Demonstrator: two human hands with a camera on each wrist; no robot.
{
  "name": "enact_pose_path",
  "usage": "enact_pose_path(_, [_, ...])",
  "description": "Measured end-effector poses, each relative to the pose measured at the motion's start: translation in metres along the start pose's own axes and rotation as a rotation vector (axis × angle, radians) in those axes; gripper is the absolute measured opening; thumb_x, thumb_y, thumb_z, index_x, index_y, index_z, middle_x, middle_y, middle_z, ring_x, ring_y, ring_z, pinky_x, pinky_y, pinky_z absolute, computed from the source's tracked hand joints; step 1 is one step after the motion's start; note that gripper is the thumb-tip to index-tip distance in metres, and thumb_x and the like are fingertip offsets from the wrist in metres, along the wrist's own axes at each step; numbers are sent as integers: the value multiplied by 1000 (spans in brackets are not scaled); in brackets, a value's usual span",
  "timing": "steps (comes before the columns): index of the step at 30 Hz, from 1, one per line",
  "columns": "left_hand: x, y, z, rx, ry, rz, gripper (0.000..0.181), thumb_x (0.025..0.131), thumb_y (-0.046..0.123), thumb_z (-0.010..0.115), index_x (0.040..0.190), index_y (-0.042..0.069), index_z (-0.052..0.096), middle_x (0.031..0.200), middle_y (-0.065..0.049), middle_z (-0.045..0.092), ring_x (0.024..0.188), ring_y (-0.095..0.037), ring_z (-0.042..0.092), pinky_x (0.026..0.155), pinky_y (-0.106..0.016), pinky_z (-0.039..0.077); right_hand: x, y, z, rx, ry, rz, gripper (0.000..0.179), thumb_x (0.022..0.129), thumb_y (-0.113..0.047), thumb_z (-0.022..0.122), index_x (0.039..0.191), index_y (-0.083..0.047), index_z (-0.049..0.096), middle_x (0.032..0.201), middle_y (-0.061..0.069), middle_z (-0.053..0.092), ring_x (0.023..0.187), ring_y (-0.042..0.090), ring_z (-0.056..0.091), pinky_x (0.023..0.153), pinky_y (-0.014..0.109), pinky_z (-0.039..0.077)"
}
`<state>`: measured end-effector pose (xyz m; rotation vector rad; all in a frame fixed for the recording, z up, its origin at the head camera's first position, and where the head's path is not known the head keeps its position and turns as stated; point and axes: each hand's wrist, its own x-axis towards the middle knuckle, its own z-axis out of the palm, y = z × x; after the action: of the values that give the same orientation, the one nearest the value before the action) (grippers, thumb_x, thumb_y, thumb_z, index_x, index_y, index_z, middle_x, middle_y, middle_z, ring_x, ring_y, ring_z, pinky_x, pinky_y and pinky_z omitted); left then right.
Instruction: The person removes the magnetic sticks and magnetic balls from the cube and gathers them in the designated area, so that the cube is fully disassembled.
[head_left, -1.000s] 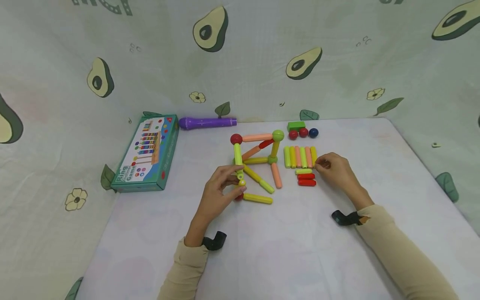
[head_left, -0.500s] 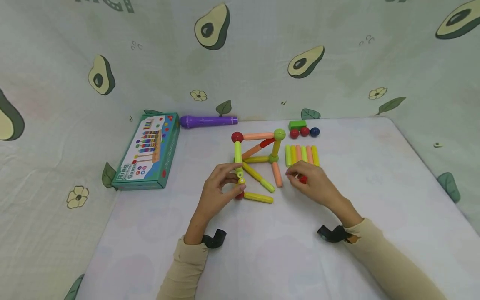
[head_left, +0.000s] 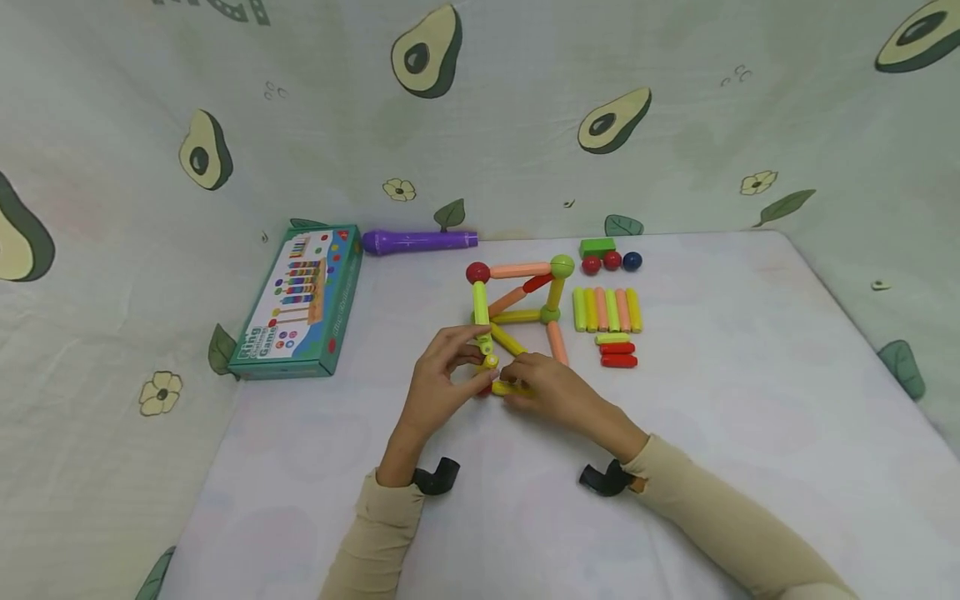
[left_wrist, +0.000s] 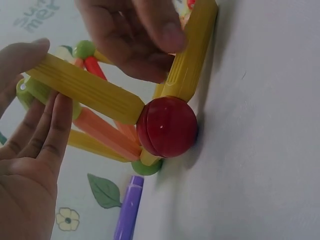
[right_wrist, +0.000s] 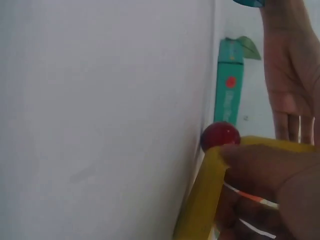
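Rod [left_wrist: 90,90], yellow and upright, is pinched near its top by the left hand [head_left: 438,383]; its foot's joined to a red ball [left_wrist: 167,127] mid worktop [head_left: 525,517]. Flat yellow rod [left_wrist: 192,55] to the ball's right is partly covered by the right hand [head_left: 555,392], can't tell if that grip's clamped tbh.

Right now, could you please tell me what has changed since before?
The right hand moved leftward from the stick row to the lying yellow stick at the near red ball; whether it grips is unclear. The left hand still holds the raised yellow stick; the stick row stayed put.
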<state>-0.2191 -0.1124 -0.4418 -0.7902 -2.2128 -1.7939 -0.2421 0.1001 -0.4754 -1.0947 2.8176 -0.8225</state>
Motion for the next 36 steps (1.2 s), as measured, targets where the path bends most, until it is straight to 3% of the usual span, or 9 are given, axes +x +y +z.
enact_pose_path(6, [-2,-3,-1,-6,13,4,55,82,-11,76,134,-3,58,124,-21,52,99,-32,63,92,-44,54,1,-1,5,-52,16,-34,24,87,-12,79,109,-6,74,102,1,69,95,17,61,85,34,54])
enact_pose_path(10, [0,-4,0,-8,2,9,55,82,-12,76,134,-3,58,125,-22,51,99,-33,63,92,-46,54,-2,-1,0,102,101,2,26,90,-15,77,113,-7,71,102,1,68,94,16,62,82,35,55])
enact_pose_path(13, [0,-3,0,-12,2,10,53,84,-9,75,134,-4,57,125,-22,52,99,-34,63,92,-48,54,-1,-3,-4,259,187,-23,29,89,-14,77,116,-8,69,103,3,67,93,18,62,80,38,56])
enact_pose_path(17, [-1,-3,-1,-30,10,6,49,88,-7,72,134,-5,57,125,-21,52,99,-35,63,93,-50,53,6,-5,-1,333,188,-86,29,89,-12,78,116,-9,69,103,4,67,92,21,63,80,37,56])
enact_pose_path(23, [-1,-5,0,-12,33,11,41,92,-6,68,132,-6,59,124,-21,54,100,-33,64,91,-48,54,19,-6,13,223,99,-102,16,91,-11,75,104,-6,67,96,1,67,86,13,63,77,29,56])
enact_pose_path(29, [-1,-5,2,-16,55,17,35,96,-6,62,130,-6,60,125,-20,55,100,-33,64,90,-47,55,20,-8,18,66,81,-120,14,93,-7,72,105,-4,66,94,1,64,84,13,58,78,28,54])
enact_pose_path(33, [-2,-5,1,-15,67,21,35,94,-9,63,129,-7,60,124,-20,55,99,-33,64,89,-46,55,15,-6,16,95,93,-90,16,92,-9,73,107,-6,66,97,-1,66,87,11,61,80,29,56])
enact_pose_path(36, [-1,-5,-1,-5,55,15,37,94,-8,63,130,-6,60,124,-19,55,100,-32,64,91,-42,55,7,-3,8,148,157,-82,16,90,-8,73,104,-10,65,97,-3,65,87,15,62,78,33,56])
